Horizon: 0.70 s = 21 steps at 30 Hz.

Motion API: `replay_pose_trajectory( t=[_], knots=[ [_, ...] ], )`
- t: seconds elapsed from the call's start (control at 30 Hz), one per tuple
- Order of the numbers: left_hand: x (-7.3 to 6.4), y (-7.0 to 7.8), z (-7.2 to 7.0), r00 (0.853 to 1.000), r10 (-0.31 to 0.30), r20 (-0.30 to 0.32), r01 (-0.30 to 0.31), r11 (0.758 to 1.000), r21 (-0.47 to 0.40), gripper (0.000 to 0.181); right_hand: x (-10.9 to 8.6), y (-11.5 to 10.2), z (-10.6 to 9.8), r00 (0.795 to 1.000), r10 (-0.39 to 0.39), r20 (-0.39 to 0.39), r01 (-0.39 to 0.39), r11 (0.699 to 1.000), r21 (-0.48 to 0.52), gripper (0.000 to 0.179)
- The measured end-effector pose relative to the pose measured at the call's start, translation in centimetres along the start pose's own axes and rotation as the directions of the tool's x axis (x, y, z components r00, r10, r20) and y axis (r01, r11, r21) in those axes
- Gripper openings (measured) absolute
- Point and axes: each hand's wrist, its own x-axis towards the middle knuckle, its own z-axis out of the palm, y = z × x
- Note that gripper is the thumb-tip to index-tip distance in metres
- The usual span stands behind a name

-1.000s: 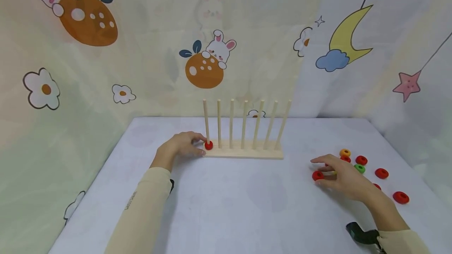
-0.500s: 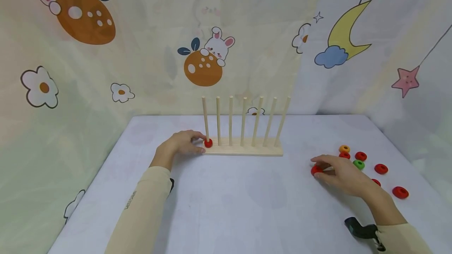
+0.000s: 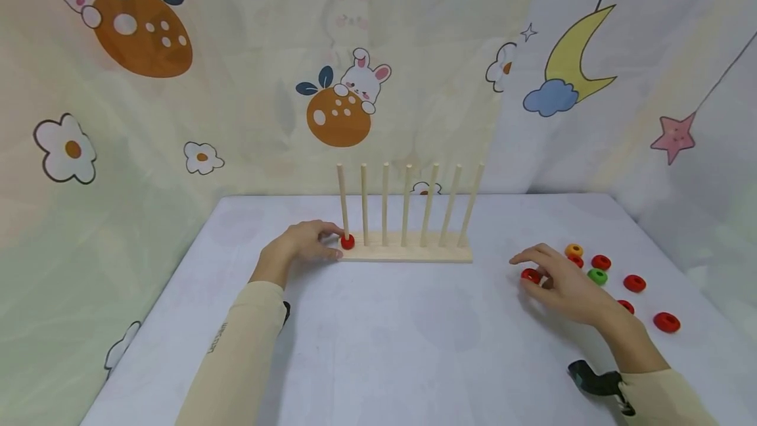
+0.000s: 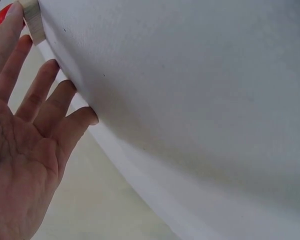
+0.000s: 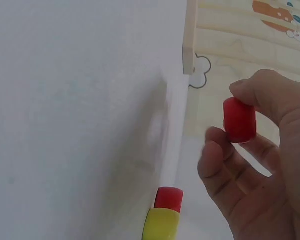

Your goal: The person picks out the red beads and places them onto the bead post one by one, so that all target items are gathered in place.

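Note:
In the head view a wooden peg stand [image 3: 408, 254] with several upright pegs stands toward the back of the table. One red bead [image 3: 347, 242] sits at the foot of its leftmost peg. My left hand [image 3: 301, 240] holds the stand's left end, thumb at the front corner and index finger behind, beside that bead. The left wrist view shows the other fingers [image 4: 52, 102] extended, off the stand. My right hand [image 3: 564, 284], right of the stand, pinches another red bead [image 5: 240, 120] between thumb and finger, above the table.
Right of and behind my right hand lie loose beads: an orange one [image 3: 573, 250], a green one [image 3: 597, 276] and several red ones [image 3: 667, 322]. A cloth printed with rabbits and flowers [image 3: 248, 84] hangs behind the table [image 3: 402, 334].
My right hand has risen slightly with its red bead, index finger now extended. A bit of yellow between its fingers a second ago is out of sight. The left hand stays at the stand.

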Motion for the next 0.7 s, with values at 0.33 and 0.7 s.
replay_pose_trajectory(
  t=[0.33, 0.7],
  knots=[
    [-0.2, -0.1, -0.1, 1.000, 0.010, -0.010, -0.010, 1.000, -0.007, 0.053, 1.0, -0.7, 0.0, 0.998, -0.035, -0.054, 0.034, 0.999, -0.019, 0.027],
    [-0.2, -0.2, 0.0, 1.000, -0.009, -0.011, 0.009, 1.000, -0.018, 0.056, 2.2, -2.1, 0.0, 0.997, -0.059, -0.050, 0.061, 0.998, 0.029, 0.047]
  ],
)
